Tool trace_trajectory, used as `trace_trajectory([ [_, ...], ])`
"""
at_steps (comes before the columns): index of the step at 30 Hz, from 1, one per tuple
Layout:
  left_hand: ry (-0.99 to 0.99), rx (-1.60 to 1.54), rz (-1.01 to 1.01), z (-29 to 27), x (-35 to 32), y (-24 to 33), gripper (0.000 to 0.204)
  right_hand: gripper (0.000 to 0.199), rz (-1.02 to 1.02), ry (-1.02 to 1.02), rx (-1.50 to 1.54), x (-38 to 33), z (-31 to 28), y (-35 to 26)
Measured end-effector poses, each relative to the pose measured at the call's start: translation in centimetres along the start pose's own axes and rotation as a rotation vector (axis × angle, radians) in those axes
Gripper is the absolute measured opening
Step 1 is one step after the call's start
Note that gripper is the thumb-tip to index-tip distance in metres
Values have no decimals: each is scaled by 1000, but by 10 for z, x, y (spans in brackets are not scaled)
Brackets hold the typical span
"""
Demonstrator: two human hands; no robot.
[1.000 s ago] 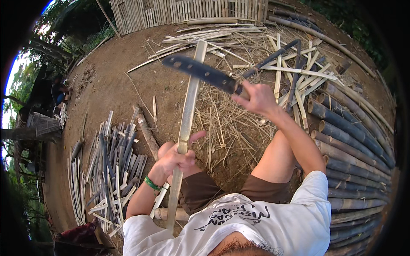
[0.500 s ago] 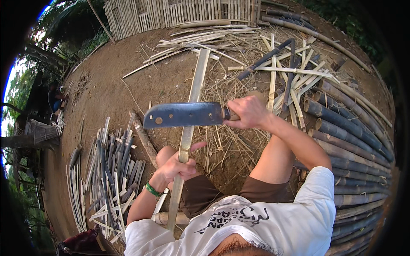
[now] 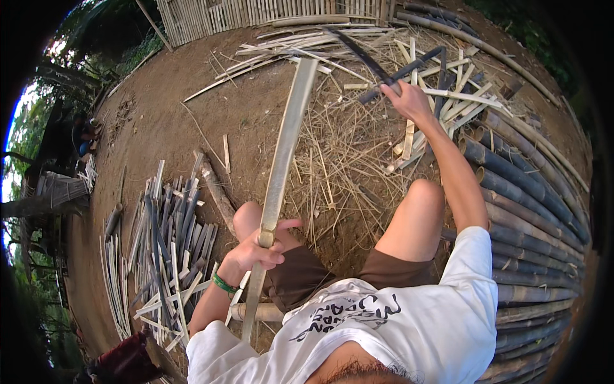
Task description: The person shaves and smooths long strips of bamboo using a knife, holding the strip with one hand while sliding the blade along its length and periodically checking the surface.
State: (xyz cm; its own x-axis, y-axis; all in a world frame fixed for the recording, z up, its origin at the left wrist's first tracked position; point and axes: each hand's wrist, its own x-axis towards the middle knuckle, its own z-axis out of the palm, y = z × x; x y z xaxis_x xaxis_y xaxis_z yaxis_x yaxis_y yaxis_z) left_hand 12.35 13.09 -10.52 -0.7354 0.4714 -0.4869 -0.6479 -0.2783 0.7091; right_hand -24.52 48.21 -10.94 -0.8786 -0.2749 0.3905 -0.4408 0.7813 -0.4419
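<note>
A long split bamboo strip slants up and away from my lap, its pale inner face showing. Around its lower part, beside my left knee, my left hand is closed, with the index finger stretched out past the strip. Off to the far right, my right hand grips the handle of a broad machete. The blade is seen nearly edge-on and points away to the upper left, apart from the strip. My fingers hide most of the handle.
Cut bamboo pieces lie heaped at my left beside a short log. Thick bamboo poles are stacked along the right. More split strips and thin shavings cover the ground ahead. A slatted bamboo fence stands behind them.
My right hand has swung the machete up and away to the far right, off the strip it lay across. The blade has turned from flat to edge-on. My left hand keeps its hold.
</note>
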Motion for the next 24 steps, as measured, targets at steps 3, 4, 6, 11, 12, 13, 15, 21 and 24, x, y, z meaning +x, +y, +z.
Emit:
trace_trajectory([
  [3, 59, 91, 112, -5, -1, 12, 90, 61, 108, -55, 121, -18, -5, -15],
  [4, 146, 68, 80, 2, 3, 24, 91, 57, -10, 63, 164, -24, -2, -21],
  [6, 130, -1, 116, -2, 13, 32, 91, 53, -48, -33, 223, -47, -13, -55],
  [11, 14, -110, 185, 0, 39, 47, 88, 48, -288, -217, 304, -106, 10, -97],
  [12, -2, -131, 191, 3, 44, 50, 83, 48, -363, -197, 286, -116, 17, -107],
  [13, -17, -152, 197, 4, 47, 52, 78, 49, -446, -178, 254, -125, 21, -116],
  [15, 83, -97, 141, -7, 50, 49, 61, 51, -618, -137, 196, -135, 26, -135],
  [21, 126, 14, 146, 15, 43, 45, 57, 57, -652, -214, 12, -108, 28, -120],
  [24, -4, 14, 140, 14, 39, 37, 87, 56, -406, -182, 27, -81, 20, -103],
])
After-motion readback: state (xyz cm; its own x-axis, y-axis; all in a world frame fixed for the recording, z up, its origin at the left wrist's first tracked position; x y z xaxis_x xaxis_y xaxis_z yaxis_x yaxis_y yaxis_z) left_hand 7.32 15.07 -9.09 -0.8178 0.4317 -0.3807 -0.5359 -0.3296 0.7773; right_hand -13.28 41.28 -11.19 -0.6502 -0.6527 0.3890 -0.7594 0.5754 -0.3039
